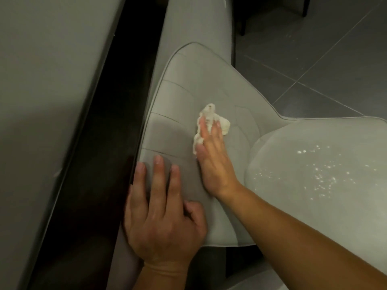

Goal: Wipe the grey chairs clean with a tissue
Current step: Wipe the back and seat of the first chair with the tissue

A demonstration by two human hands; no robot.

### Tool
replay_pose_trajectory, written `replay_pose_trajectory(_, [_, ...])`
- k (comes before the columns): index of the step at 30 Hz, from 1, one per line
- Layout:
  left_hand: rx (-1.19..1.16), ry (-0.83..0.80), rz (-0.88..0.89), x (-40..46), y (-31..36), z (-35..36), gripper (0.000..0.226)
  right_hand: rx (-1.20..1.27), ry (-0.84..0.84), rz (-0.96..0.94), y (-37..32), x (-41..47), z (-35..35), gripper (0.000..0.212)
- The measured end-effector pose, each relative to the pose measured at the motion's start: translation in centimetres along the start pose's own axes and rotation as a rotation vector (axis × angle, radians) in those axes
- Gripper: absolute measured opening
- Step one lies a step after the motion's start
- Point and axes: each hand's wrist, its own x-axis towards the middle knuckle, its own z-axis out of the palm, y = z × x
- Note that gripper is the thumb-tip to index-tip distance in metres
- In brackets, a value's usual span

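Head view: right hand presses crumpled tissue flat-fingered onto grey chair backrest. Left hand, fingers straight, braces the backrest edge. Tissue likely light, soft, tears easily; pin under fingers. Upholstery gives slightly.

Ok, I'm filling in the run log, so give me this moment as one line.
right hand: flat, presses tissue on chair backrest | left hand: open, rests on backrest edge | seat: white specks

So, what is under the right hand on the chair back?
Under the right hand lies a crumpled white tissue, pressed against the grey chair back by straight fingers. Its edges stick out past the fingertips; the part beneath the palm is covered.
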Motion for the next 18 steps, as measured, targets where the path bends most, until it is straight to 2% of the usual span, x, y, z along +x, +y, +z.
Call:
replay_pose_trajectory(3, [0.002, -0.004, 0.002, 0.0, 0.0, 0.0, 0.046, 0.056, 0.062, 0.341, 1.3, 1.9, -1.8, 0.048])
replay_pose_trajectory(5, [0.002, -0.008, -0.001, -0.1, 0.0, 0.0, 0.046, 0.084, 0.131, 0.414, 1.0, 2.6, -3.2, 0.045])
replay_pose_trajectory(6, [0.004, -0.006, -0.002, -0.1, 0.0, 0.0, 0.045, 0.095, 0.181, 0.336, 0.2, 2.7, -3.6, 0.043])
replay_pose_trajectory(8, [0.008, -0.005, -0.001, 0.0, 0.1, 0.0, 0.045, 0.107, 0.215, 0.038, -2.8, 2.8, -3.6, 0.043])
replay_pose_trajectory(10, [0.009, -0.007, 0.005, 0.1, 0.1, 0.0, 0.045, 0.033, 0.125, -0.256, -5.8, 3.5, -2.7, 0.045])
replay_pose_trajectory(12, [0.001, -0.010, 0.005, 0.1, 0.1, 0.0, 0.044, -0.128, 0.038, -0.451, -7.2, 4.3, -1.6, 0.045])
replay_pose_trajectory(18, [-0.025, -0.010, -0.016, -0.1, 0.1, 0.1, 0.041, -0.301, -0.025, -0.507, -5.9, 5.7, -1.8, 0.046])
